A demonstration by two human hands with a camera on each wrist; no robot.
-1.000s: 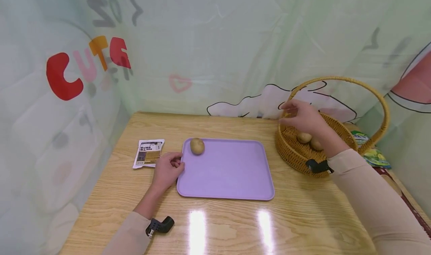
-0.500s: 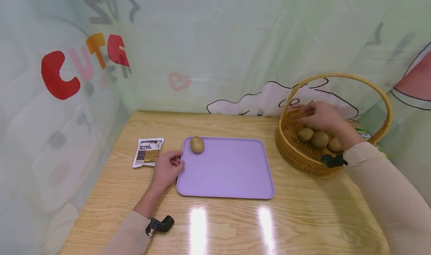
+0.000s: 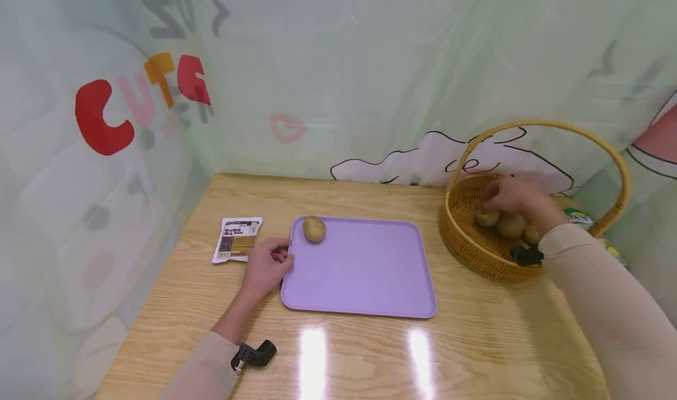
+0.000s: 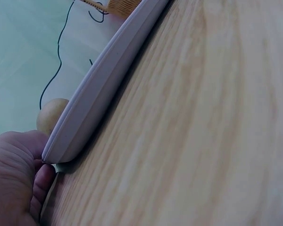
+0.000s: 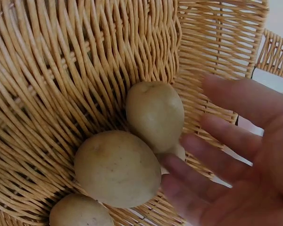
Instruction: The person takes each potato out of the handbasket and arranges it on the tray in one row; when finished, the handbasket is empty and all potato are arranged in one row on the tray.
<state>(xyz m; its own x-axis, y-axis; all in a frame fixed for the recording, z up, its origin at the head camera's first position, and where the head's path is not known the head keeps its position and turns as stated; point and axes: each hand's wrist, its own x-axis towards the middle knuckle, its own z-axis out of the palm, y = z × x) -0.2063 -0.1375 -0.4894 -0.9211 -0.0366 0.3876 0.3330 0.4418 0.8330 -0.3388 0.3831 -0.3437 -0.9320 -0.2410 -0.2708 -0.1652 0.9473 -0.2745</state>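
Your left hand [image 3: 267, 265] pinches left rim of purple rectangular tray [image 3: 365, 271]; round tan potato [image 3: 314, 228] in tray's far-left corner. Your right hand [image 3: 513, 195], fingers wide, inside brown woven-wicker basket [image 3: 473, 250] at right, beside oval tan potatoes [image 5: 118, 169]; contact unclear.

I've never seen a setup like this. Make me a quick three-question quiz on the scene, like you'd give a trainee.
1. What lies on the purple tray?
2. True or false: the right hand is inside the wicker basket.
3. Pick one. The left hand holds: A) the packet, B) the tray's edge, C) the basket.

Key:
1. One potato, near the far left corner.
2. True; its fingers are extended beside more potatoes.
3. B.
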